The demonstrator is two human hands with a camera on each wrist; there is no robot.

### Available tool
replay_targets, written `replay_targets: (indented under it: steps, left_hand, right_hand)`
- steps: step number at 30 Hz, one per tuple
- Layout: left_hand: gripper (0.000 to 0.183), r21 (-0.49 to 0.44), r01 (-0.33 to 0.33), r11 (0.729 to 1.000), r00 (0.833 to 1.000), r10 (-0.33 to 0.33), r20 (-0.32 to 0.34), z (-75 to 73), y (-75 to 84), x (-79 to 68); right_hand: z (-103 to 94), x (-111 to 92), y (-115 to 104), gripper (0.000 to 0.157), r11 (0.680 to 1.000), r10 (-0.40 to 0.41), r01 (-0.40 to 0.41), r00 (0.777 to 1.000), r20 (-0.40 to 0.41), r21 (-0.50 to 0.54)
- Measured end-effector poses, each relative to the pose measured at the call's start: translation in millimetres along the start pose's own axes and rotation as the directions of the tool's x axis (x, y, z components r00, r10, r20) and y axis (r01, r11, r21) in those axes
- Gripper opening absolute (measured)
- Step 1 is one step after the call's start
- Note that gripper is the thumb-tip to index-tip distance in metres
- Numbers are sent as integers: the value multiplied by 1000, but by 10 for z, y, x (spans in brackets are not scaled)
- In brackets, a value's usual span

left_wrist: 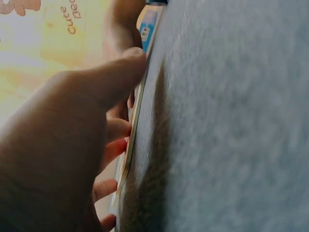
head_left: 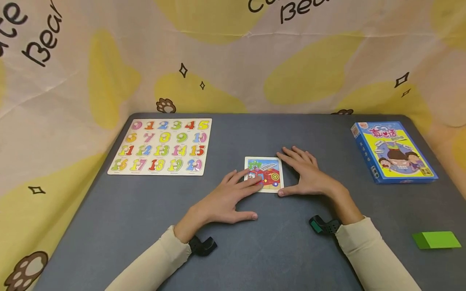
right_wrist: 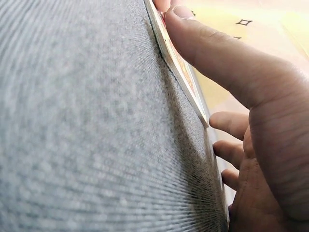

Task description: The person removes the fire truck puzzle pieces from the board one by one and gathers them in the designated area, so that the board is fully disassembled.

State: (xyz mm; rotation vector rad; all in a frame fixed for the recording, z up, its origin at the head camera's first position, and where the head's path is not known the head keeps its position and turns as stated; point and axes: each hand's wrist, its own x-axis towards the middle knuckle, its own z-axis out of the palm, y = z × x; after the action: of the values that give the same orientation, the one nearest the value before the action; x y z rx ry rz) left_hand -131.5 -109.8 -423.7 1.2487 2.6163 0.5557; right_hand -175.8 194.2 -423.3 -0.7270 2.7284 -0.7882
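A small square picture board (head_left: pixel 273 174) with a red fire truck and a white border lies flat on the grey table, near its middle. My left hand (head_left: pixel 230 200) rests straight fingers on the board's left part, with the thumb held apart below it. At the board's right side, my right hand (head_left: pixel 309 174) is spread, its thumb at the lower right corner and the other fingers beyond the right edge. In the right wrist view the thumb (right_wrist: pixel 212 43) lies along the board's near edge (right_wrist: pixel 176 67); whether it touches cannot be told.
A white number board (head_left: pixel 169 146) with colourful numerals lies at the back left. On the right stands a blue and yellow box (head_left: pixel 397 153), with a green block (head_left: pixel 437 240) nearer the front. Patterned cloth (head_left: pixel 233 72) hangs behind the table.
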Motion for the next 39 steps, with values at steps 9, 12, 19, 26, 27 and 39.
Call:
replay_targets:
  steps: [9, 12, 19, 26, 27, 39]
  left_hand:
    - [78, 14, -11, 1000, 999, 12, -31, 20, -14, -3]
    - [78, 10, -18, 1000, 999, 18, -49, 26, -21, -4]
    - [77, 12, 0, 1000, 998, 1, -63, 38, -19, -12]
    - [74, 31, -10, 999, 997, 13, -75, 40, -21, -10]
    - [74, 31, -10, 999, 997, 12, -75, 41, -21, -9]
    - [73, 65, -35, 997, 995, 41, -92, 104, -36, -26]
  right_hand:
    - [-18, 36, 10, 106, 1000, -16, 17, 1000, -12, 14]
    - [-34, 53, 5, 100, 999, -16, 17, 999, -32, 43]
    - [-76, 150, -59, 88, 997, -25, 30, 998, -61, 71]
    - [-100, 333, -146, 79, 994, -68, 73, 996, -62, 87]
    - [-103, 368, -163, 75, 992, -77, 82, 995, -58, 100]
    - [-62, 793, -294, 29, 982, -145, 132, 985, 95, 137]
